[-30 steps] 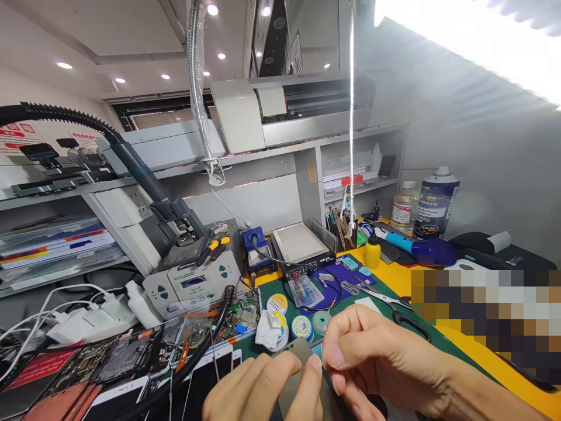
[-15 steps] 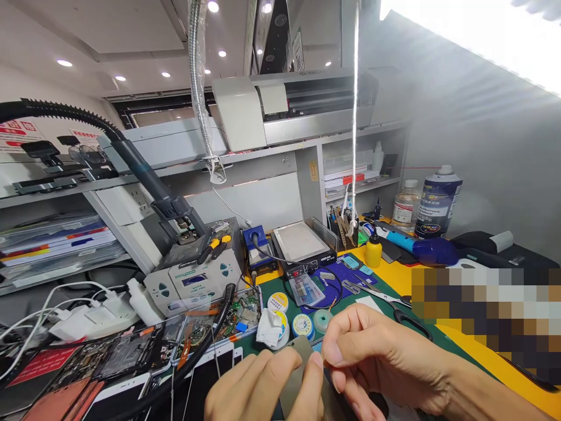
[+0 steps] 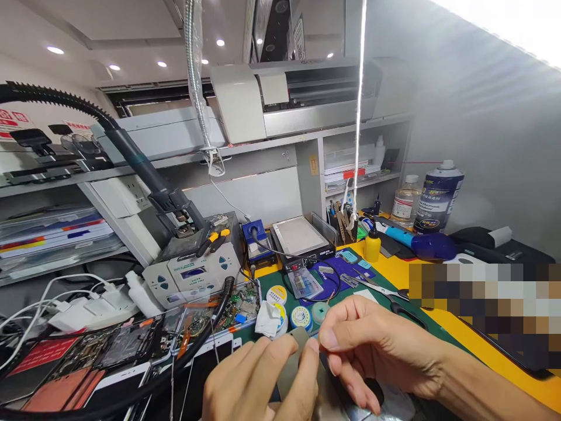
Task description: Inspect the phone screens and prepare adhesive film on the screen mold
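A flat grey-olive panel (image 3: 288, 374), with a small hole near its top edge, stands in my left hand (image 3: 256, 377); it looks like a phone's back cover. The left fingers and thumb close about it, and the thumb tip reaches toward the right hand. My right hand (image 3: 377, 345) pinches thumb against forefinger right at the left thumb tip. Whatever sits in that pinch is too small or hidden. The other right fingers curl loosely below. Just behind the hands are a round blue-rimmed tin (image 3: 301, 318) and a pale green spool (image 3: 320, 312).
Scissors (image 3: 397, 301) lie open-handled right of the hands on the green mat. A black hose (image 3: 197, 356) crosses above phones at left. Behind stand a grey rework station (image 3: 193, 275), a flat heating plate (image 3: 302, 238), a yellow bottle (image 3: 372, 245) and a spray can (image 3: 439, 199).
The camera view has shifted slightly, so the background sits a little higher. Both hands keep nearly the same hold, with the right lower fingers extended slightly more.
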A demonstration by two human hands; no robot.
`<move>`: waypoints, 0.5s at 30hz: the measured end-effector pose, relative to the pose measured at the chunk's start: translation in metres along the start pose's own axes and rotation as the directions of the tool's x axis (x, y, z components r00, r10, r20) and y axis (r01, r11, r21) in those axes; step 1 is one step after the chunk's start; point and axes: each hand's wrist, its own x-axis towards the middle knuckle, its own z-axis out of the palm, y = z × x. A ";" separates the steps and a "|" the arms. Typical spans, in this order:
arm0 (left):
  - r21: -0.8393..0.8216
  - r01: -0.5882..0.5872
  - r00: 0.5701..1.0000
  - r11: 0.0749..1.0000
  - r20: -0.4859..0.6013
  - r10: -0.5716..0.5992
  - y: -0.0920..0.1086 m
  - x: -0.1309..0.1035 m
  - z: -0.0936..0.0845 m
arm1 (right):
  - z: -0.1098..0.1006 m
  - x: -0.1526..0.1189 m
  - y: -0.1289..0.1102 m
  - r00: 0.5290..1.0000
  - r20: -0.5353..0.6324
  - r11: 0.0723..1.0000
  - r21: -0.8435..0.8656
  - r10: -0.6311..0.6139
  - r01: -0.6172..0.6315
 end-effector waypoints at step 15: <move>-0.017 -0.050 0.996 0.999 0.071 0.051 -0.003 0.001 -0.006 | -0.001 -0.001 -0.004 0.999 0.004 0.999 0.018 0.037 -0.038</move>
